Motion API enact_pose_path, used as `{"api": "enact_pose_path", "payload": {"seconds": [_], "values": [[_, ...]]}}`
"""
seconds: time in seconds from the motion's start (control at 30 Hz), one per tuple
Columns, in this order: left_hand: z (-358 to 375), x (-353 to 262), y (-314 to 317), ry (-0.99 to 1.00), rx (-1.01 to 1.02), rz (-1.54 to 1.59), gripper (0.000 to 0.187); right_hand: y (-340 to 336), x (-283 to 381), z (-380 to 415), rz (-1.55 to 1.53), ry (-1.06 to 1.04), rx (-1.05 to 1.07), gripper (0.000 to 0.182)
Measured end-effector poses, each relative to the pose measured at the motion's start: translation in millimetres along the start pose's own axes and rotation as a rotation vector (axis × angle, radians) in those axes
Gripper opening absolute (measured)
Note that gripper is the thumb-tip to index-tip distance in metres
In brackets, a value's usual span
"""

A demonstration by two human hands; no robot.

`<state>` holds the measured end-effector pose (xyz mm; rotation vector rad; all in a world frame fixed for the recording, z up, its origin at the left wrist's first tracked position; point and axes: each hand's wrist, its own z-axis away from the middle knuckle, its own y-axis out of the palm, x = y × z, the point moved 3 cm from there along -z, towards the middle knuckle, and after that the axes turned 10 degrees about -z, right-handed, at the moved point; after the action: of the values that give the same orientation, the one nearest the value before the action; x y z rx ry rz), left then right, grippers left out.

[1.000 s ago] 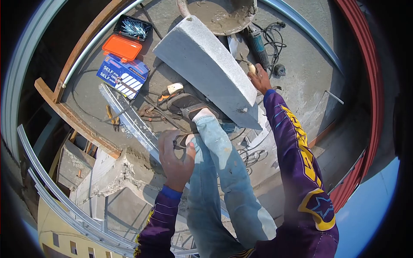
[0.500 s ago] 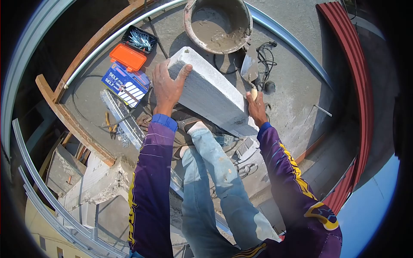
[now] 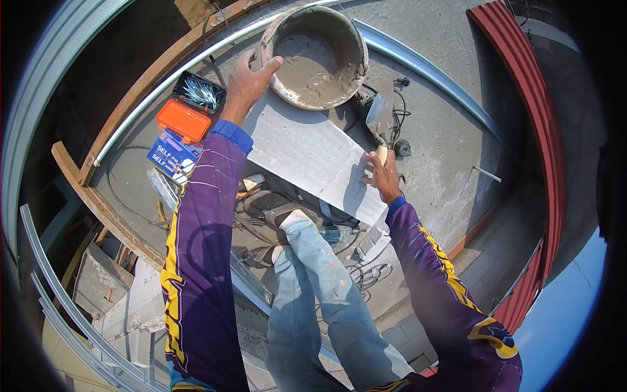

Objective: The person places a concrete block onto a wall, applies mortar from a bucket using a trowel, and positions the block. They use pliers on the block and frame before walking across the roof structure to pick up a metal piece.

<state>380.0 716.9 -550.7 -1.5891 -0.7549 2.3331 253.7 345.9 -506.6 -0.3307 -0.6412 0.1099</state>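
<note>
My left hand (image 3: pixel 247 86) is at the left rim of a round bucket (image 3: pixel 358 49) partly filled with wet grey mortar (image 3: pixel 312 77). Its thumb reaches over the rim, and the other fingers are partly hidden. The pale block (image 3: pixel 304 150) lies flat below the bucket, in front of my feet. In my right hand (image 3: pixel 384 176) is the wooden handle of a trowel (image 3: pixel 379 112), whose mortar-smeared blade points up beside the bucket. That hand is just above the block's right end.
An open box of screws (image 3: pixel 200 91) with an orange lid (image 3: pixel 183 121) and a blue carton (image 3: pixel 171 155) are at the left. Cables and a drill (image 3: pixel 336 234) lie near my feet. Curved-looking metal profiles and red corrugated sheeting (image 3: pixel 522 85) border the area.
My left hand has let go of the block and moved up to the bucket. The block now lies flat, wide face up. The bucket appears lower and tilted. My right hand still holds the trowel.
</note>
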Motion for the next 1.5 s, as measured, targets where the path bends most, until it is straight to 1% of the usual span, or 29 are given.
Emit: {"api": "enact_pose_path", "payload": {"seconds": [0.03, 0.1, 0.13, 0.2, 0.23, 0.33, 0.37, 0.4, 0.47, 0.5, 0.57, 0.6, 0.67, 0.7, 0.73, 0.8, 0.83, 0.87, 0.93, 0.97, 1.0, 1.07, 1.13, 1.2, 1.3, 1.33, 1.4, 1.47, 1.5], "values": [[-16.3, -7.4, 3.5, 0.011, 0.006, 0.003, 0.069, -2.6, -2.5, 1.7, -0.021, -0.018, -0.001, 0.047], [-38.3, -14.8, 10.8, -0.091, 0.200, 0.164, 0.061, -7.9, -14.1, 7.7, -0.076, -0.074, -0.026, 0.047], [-44.9, -22.3, 9.5, -0.083, 0.207, 0.171, 0.061, -10.1, -13.2, 14.6, -0.077, -0.078, -0.038, 0.047], [-50.0, -25.4, 10.1, -0.303, 0.359, 0.086, 0.047, -14.3, -12.0, 34.6, -0.162, -0.065, -0.077, 0.045], [-41.9, -33.7, 8.3, -0.345, 0.370, 0.087, 0.036, -16.6, -10.1, 46.7, -0.176, -0.082, -0.082, 0.043], [-36.7, -24.7, 15.1, -0.347, 0.415, 0.071, 0.030, -28.4, -17.2, 75.0, -0.162, -0.027, -0.081, 0.041], [-27.2, -27.1, 17.1, -0.365, 0.344, 0.106, 0.026, -32.6, -19.1, 84.2, -0.151, -0.012, -0.091, 0.039], [-13.1, -43.7, 12.7, -0.362, 0.337, 0.110, 0.026, -35.6, -17.2, 94.9, -0.149, -0.020, -0.088, 0.039], [16.4, -77.6, -5.4, -0.356, 0.294, -0.015, 0.026, -43.1, -15.8, 115.8, -0.097, 0.037, -0.108, 0.036], [26.3, -79.9, -10.9, -0.357, 0.282, -0.016, 0.026, -47.9, -13.1, 122.6, -0.096, 0.031, -0.097, 0.036], [47.3, -80.6, -26.8, -0.168, 0.067, 0.023, 0.025, -62.8, -6.1, 138.7, 0.149, -0.015, -0.134, 0.032], [61.0, -83.8, -41.7, -0.184, 0.065, 0.019, 0.025, -64.9, 2.4, 147.6, 0.107, -0.088, -0.148, 0.030], [85.3, -100.2, -84.7, -0.144, 0.018, -0.007, 0.030, -72.7, 31.6, 164.7, 0.239, -0.162, -0.115, 0.030], [99.3, -105.1, -101.5, -0.092, -0.073, -0.079, 0.030, -78.8, 47.0, 170.4, 0.380, -0.233, -0.092, 0.032], [112.5, -112.6, -115.3, -0.110, -0.098, -0.079, 0.030, -75.0, 73.8, 182.2, 0.394, -0.246, -0.068, 0.032], [143.2, -138.8, -152.6, 0.170, -0.522, 0.001, 0.025, -63.3, 133.1, 210.1, 0.456, -0.217, 0.101, 0.035], [156.2, -135.9, -162.3, 0.077, -0.447, 0.193, 0.023, -61.1, 158.3, 220.3, 0.645, -0.314, 0.125, 0.038], [168.1, -132.4, -179.9, 0.056, -0.488, 0.182, 0.023, -52.1, 180.9, 230.2, 0.664, -0.335, 0.163, 0.038], [196.7, -131.1, -219.6, 0.111, -0.468, 0.138, 0.030, -22.0, 229.3, 256.5, 0.947, -0.728, 0.276, 0.039], [215.0, -125.5, -241.0, 0.062, -0.461, 0.216, 0.038, -2.2, 248.3, 265.8, 1.058, -0.862, 0.334, 0.040], [232.9, -117.2, -261.5, 0.029, -0.502, 0.202, 0.038, 22.0, 266.3, 274.2, 1.070, -0.883, 0.386, 0.040], [269.9, -95.0, -294.6, -0.085, -0.623, 0.370, 0.036, 83.3, 296.7, 299.2, 1.240, -0.963, 0.564, 0.034], [309.9, -89.9, -325.6, -0.143, -0.706, 0.303, 0.037, 156.1, 318.2, 333.9, 1.510, -1.126, 0.698, 0.027], [345.4, -96.2, -356.0, -0.117, -0.708, 0.194, 0.037, 216.8, 318.5, 362.6, 1.568, -1.523, 0.796, 0.024], [400.6, -94.3, -385.7, -0.215, -0.788, 0.090, 0.038, 279.4, 290.5, 387.6, 1.682, -1.602, 0.972, 0.029], [415.8, -94.1, -394.4, -0.235, -0.837, 0.087, 0.038, 286.2, 280.6, 403.1, 1.572, -1.779, 1.091, 0.029], [448.6, -88.0, -409.7, -0.252, -0.999, 0.388, 0.038, 293.7, 257.6, 419.8, 1.583, -1.781, 1.294, 0.031], [480.1, -82.9, -416.5, -0.268, -1.096, 0.412, 0.039, 301.1, 235.6, 426.7, 1.603, -1.794, 1.430, 0.035], [495.1, -78.9, -418.1, -0.263, -1.144, 0.432, 0.039, 303.0, 224.0, 432.9, 1.509, -1.766, 1.588, 0.038]]}}
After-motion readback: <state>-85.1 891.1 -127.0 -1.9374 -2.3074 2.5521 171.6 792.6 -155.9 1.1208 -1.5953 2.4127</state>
